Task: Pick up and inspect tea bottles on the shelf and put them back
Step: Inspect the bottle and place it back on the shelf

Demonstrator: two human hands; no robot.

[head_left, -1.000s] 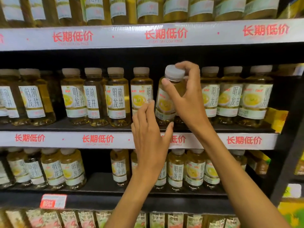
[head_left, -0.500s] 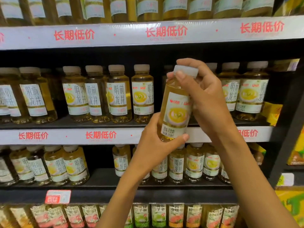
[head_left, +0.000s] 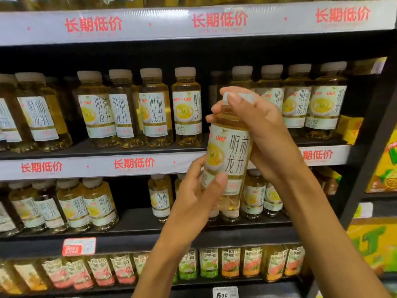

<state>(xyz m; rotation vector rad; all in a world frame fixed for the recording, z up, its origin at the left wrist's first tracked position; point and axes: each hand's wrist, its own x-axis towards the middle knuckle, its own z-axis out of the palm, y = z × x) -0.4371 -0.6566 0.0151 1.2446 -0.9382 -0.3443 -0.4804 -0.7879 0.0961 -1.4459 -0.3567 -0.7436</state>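
Observation:
I hold one tea bottle (head_left: 228, 155) in front of the shelf, off its row, nearly upright with its white label facing me. It has golden tea and a pale cap. My right hand (head_left: 261, 134) wraps the cap and upper part from the right. My left hand (head_left: 198, 194) grips the lower part from the left, thumb across the label. A gap in the middle shelf row (head_left: 212, 100) shows behind the bottle, between bottles of the same tea (head_left: 187, 108).
The middle shelf edge (head_left: 133, 164) carries a white strip with red lettering. More tea bottles (head_left: 160, 197) stand on the shelf below, and other drinks (head_left: 229, 262) fill the bottom row. Yellow cartons (head_left: 384, 164) sit at the right.
The bottle has come off the middle shelf toward me and lower. My left hand, free a second ago, now grips its lower part, and the label has turned to face me.

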